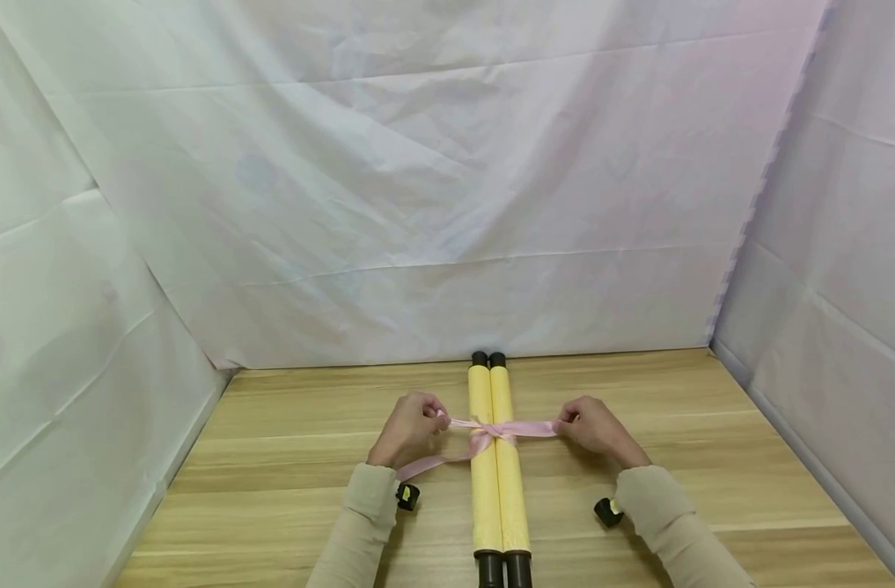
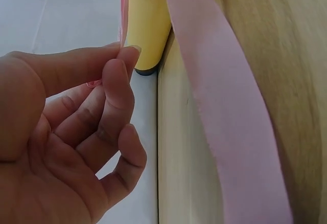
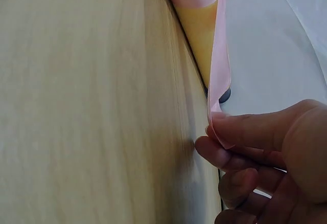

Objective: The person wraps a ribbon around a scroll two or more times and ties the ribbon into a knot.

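Observation:
Two yellow foam-covered rods point(image 1: 484, 490) with black ends lie side by side on the wooden table, pointing away from me. A pink ribbon point(image 1: 530, 429) wraps both around their middle and is knotted on top. To the left of the rods, my left hand point(image 1: 411, 425) pinches one part of the ribbon between thumb and fingertips. On the other side my right hand point(image 1: 593, 423) pinches the other part, the ribbon's end folding over the fingertips in the right wrist view. Both stretches run nearly straight to the knot. A loose ribbon tail point(image 2: 225, 101) hangs below the left hand.
The wood-grain table point(image 1: 293, 490) ends at a white cloth backdrop point(image 1: 433, 204) behind, with white cloth sides left and right. The rods' far black tips reach the backdrop. A small black wrist camera point(image 1: 407, 496) sits by the left cuff, another point(image 1: 607, 512) by the right.

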